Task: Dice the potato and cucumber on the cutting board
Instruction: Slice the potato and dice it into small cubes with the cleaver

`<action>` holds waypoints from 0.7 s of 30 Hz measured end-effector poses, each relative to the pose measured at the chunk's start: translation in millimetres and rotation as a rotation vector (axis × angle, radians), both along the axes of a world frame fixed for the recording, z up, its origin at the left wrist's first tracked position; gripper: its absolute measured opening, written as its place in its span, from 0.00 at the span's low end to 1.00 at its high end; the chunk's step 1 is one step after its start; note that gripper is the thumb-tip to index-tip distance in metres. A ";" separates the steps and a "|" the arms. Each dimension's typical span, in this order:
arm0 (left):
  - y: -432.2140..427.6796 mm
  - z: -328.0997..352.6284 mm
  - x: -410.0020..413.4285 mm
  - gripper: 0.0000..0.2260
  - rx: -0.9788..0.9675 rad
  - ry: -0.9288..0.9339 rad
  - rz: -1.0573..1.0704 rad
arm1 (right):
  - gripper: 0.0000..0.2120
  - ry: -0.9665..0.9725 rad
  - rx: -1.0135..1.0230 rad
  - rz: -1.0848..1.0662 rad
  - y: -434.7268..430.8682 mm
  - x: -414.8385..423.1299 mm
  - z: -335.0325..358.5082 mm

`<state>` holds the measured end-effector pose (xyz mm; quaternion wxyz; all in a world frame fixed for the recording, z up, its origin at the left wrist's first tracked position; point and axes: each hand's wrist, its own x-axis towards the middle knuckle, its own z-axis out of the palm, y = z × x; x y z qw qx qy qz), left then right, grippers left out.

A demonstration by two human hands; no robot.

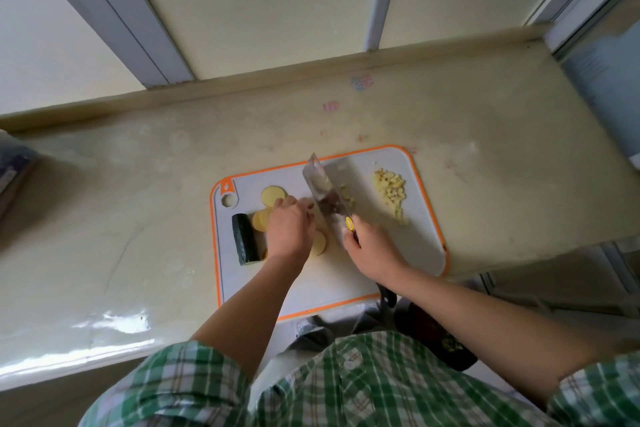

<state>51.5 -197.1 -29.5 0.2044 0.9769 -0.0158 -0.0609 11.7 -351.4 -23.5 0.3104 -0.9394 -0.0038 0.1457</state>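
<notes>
A grey cutting board (424, 246) with an orange rim lies on the counter. My right hand (372, 246) grips the handle of a broad cleaver (323, 194), whose blade stands on the board's middle. My left hand (290, 227) sits just left of the blade with curled fingers, pressing down on potato pieces that it mostly hides. Round potato slices (272, 196) lie left of and beneath that hand. A dark green cucumber piece (245, 238) lies at the board's left side. Small diced potato bits (389, 189) are heaped at the board's far right, and a few more lie beside the blade.
The pale counter (138, 218) runs left and right of the board, with a raised lip at the back below a window frame. The counter ends just right of the board. A dark object (14, 170) sits at the far left edge.
</notes>
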 end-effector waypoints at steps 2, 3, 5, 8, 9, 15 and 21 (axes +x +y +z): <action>0.7 -1.5 -5.6 0.08 0.001 -0.019 0.004 | 0.05 0.012 -0.027 -0.010 -3.4 -2.1 -9.0; 0.7 -2.7 -8.1 0.09 0.003 -0.020 0.003 | 0.06 0.009 -0.043 -0.027 -8.6 -1.8 -11.2; 0.3 -4.0 -11.3 0.10 0.005 0.003 0.013 | 0.07 -0.005 -0.077 -0.077 -23.8 0.7 -10.7; -2.3 -4.1 -12.4 0.11 0.009 0.048 0.012 | 0.07 -0.013 -0.152 -0.153 -51.8 9.9 -7.4; -3.2 -3.9 -12.5 0.12 0.009 0.057 0.011 | 0.06 -0.016 -0.167 -0.171 -58.8 12.9 -6.3; -3.6 0.2 -14.6 0.12 0.028 0.030 0.027 | 0.05 -0.012 -0.058 -0.081 -43.1 11.1 2.5; 13.4 2.7 -19.5 0.17 0.123 0.027 -0.070 | 0.07 0.034 -0.100 -0.112 -45.5 10.2 -5.4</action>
